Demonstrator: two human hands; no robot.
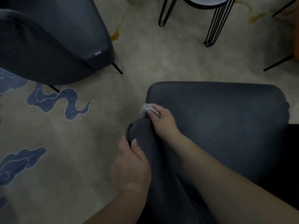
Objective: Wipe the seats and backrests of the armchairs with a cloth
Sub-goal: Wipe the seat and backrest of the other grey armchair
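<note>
The right hand [163, 122] bunches a grey cloth [146, 108] against the near armchair [226, 120] — the seat spreads beyond its fingers [155, 110]. The left hand [131, 164] grips the armrest edge just behind. A second armchair [53, 42] stands well apart on the carpet [80, 143].

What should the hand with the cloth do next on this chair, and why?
Probably sweep the cloth rightward across the seat. The right hand pinches it at the seat's left edge, the left hand steadies the backrest, and the broad seat lies unwiped beside it.
</note>
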